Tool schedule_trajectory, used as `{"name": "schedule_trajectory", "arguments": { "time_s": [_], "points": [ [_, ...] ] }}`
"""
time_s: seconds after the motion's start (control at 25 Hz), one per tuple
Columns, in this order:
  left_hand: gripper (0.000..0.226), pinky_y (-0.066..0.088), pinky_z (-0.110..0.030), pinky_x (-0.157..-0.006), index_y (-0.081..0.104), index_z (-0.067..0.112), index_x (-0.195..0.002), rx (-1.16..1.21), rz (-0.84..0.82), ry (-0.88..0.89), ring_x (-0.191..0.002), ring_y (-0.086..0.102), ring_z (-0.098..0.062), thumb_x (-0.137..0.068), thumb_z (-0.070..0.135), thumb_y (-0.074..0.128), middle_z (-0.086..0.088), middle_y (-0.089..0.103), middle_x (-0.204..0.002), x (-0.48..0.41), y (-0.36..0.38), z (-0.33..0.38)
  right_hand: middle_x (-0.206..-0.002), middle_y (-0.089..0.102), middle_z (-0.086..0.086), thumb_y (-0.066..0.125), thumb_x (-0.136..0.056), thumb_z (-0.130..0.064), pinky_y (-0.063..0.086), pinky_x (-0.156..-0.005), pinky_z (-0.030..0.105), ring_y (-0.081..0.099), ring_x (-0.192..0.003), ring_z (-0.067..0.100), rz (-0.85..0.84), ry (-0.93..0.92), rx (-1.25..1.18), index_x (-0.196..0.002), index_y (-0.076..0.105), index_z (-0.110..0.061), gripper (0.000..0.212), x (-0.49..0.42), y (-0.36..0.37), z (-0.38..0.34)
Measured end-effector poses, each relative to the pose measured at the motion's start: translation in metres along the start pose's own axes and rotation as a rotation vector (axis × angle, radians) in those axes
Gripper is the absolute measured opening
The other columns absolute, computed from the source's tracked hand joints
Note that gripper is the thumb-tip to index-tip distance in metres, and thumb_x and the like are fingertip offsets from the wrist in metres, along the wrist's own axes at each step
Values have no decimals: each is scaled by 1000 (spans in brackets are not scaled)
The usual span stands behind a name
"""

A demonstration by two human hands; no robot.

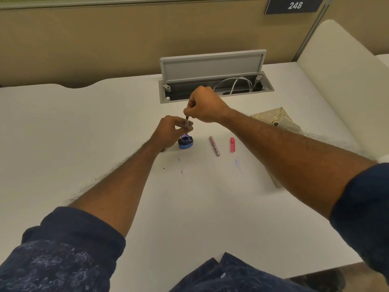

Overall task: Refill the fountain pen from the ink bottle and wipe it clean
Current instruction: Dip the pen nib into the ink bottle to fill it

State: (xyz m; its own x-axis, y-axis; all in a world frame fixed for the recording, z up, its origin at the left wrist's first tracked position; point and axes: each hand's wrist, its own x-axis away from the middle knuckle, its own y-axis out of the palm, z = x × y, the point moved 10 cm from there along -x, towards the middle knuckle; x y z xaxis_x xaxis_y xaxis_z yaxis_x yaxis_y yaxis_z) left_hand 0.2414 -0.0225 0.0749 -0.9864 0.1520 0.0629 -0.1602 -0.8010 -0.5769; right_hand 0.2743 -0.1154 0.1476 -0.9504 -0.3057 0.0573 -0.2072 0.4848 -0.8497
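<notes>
An open ink bottle (185,142) with a blue label stands on the white desk (84,133), purple ink showing at its mouth. Straight above it a thin pen section (186,123) is held upright. My left hand (168,131) pinches its lower part just over the bottle. My right hand (205,105) grips its top end from above. A patterned pen barrel (214,146) lies to the right of the bottle, and a pink cap (232,144) lies further right.
A beige tissue box (280,119) sits at the right, partly behind my right forearm. An open cable hatch (212,81) with white cables is at the back. Small purple ink spots (236,163) mark the desk in front of the bottle.
</notes>
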Motion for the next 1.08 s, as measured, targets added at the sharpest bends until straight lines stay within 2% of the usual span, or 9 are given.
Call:
{"name": "schedule_trajectory", "arguments": {
  "time_s": [0.16, 0.28, 0.4, 0.52, 0.76, 1.08],
  "points": [
    [31, 45, -31, -90, 69, 8, -114, -49, -23, -46, -93, 58, -12, -88, 24, 65, -9, 69, -117, -5, 5, -13, -86, 71, 10, 66, -88, -20, 48, -66, 26, 61, -69, 16, -33, 5, 52, -89, 71, -6, 16, -6, 12, 2],
    [35, 42, -27, -85, 67, 8, -116, -58, 1, -65, -99, 61, -17, -86, 27, 68, -8, 68, -120, -5, 2, -23, -89, 72, 10, 65, -89, -21, 48, -68, 26, 61, -72, 16, -39, 25, 71, -94, 72, -5, 18, -7, 19, 9],
    [31, 42, -25, -83, 68, 9, -113, -51, 44, -25, -101, 64, -21, -86, 24, 67, -9, 70, -115, -6, -4, -23, -93, 71, 10, 64, -90, -22, 49, -73, 27, 60, -75, 16, -58, 40, 91, -101, 72, -4, 22, -9, 27, 13],
    [27, 46, -30, -86, 70, 9, -109, -40, 89, -26, -95, 61, -16, -87, 23, 67, -9, 71, -110, -7, -6, -25, -96, 72, 10, 64, -90, -25, 50, -76, 27, 61, -77, 16, -67, 59, 79, -103, 72, -5, 25, -12, 33, 18],
    [28, 44, -30, -87, 70, 8, -107, -111, 39, -120, -104, 61, -21, -83, 22, 71, -7, 68, -115, -9, 7, -48, -96, 71, 11, 63, -91, -30, 45, -74, 26, 59, -77, 16, -82, 97, 59, -104, 71, -5, 29, -17, 45, 30],
    [17, 48, -37, -92, 74, 12, -97, -71, 64, -83, -101, 62, -20, -81, 20, 73, -4, 71, -106, -12, 5, -54, -95, 70, 10, 62, -91, -34, 43, -74, 27, 57, -76, 16, -99, 111, 83, -104, 71, -6, 32, -24, 53, 36]
  ]
}}
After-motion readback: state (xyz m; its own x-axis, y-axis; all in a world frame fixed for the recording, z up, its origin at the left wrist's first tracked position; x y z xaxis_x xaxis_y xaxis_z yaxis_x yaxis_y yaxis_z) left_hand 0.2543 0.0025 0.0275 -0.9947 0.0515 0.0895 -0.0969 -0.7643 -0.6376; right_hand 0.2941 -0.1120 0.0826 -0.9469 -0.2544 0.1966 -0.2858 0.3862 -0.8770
